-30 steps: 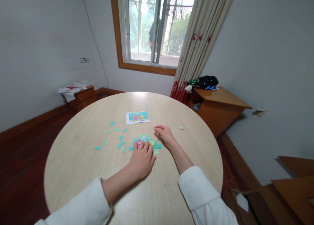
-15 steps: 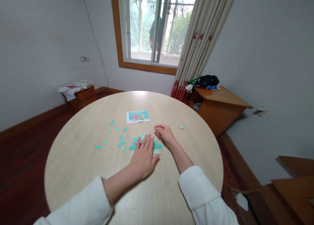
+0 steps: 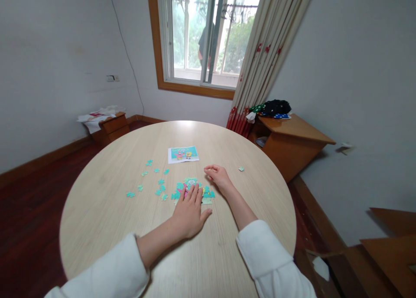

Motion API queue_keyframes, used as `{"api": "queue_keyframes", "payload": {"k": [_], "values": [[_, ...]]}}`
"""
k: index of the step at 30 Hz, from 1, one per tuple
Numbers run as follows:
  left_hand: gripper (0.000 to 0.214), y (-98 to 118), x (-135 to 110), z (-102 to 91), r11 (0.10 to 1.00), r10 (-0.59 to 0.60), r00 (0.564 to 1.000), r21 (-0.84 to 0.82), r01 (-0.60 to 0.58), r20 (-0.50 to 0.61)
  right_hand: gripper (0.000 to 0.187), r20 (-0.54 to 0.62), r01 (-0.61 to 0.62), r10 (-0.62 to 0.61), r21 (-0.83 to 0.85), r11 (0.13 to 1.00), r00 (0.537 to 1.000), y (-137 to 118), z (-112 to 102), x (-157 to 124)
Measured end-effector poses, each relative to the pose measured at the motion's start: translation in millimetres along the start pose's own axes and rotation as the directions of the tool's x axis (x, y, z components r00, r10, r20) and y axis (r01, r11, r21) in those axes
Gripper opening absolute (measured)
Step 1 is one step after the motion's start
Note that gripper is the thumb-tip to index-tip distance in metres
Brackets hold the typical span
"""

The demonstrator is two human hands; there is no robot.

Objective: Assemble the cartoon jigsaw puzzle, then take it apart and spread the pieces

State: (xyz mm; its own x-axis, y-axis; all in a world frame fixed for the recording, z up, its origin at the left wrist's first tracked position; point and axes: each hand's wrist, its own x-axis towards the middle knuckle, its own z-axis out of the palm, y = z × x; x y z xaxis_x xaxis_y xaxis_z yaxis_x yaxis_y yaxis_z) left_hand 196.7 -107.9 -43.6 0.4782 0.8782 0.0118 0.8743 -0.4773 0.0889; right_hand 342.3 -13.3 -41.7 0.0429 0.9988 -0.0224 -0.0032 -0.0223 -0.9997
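Head view, from where I stand: the left hand (image 3: 190, 213) lies flat, palm down, its spread fingers (image 3: 195, 193) pressing on the near edge of the joined puzzle patch (image 3: 191, 182). The right hand (image 3: 219, 177) rests on the counter (image 3: 104, 211) just at 2 o'clock of that patch, fingers curled inward; whether they pinch a piece I cannot tell. The patch sits between both hands, near the counter's middle, its long axis running 9 to 3 o'clock. Loose pieces (image 3: 160, 182) scatter toward 9 and 10 o'clock. A picture card (image 3: 183, 154) lies at 12 o'clock, and a lone piece (image 3: 241, 169) at 3 o'clock of the right hand.
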Motion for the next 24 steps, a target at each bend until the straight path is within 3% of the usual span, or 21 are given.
{"api": "queue_keyframes", "payload": {"k": [24], "values": [[0.055,-1.0,4.0,-11.8,0.991,-0.012,0.999,-0.136,0.006,-0.049,0.029,-0.011,-0.015,0.015,0.014,1.0,1.0,1.9,-2.1,2.0]]}}
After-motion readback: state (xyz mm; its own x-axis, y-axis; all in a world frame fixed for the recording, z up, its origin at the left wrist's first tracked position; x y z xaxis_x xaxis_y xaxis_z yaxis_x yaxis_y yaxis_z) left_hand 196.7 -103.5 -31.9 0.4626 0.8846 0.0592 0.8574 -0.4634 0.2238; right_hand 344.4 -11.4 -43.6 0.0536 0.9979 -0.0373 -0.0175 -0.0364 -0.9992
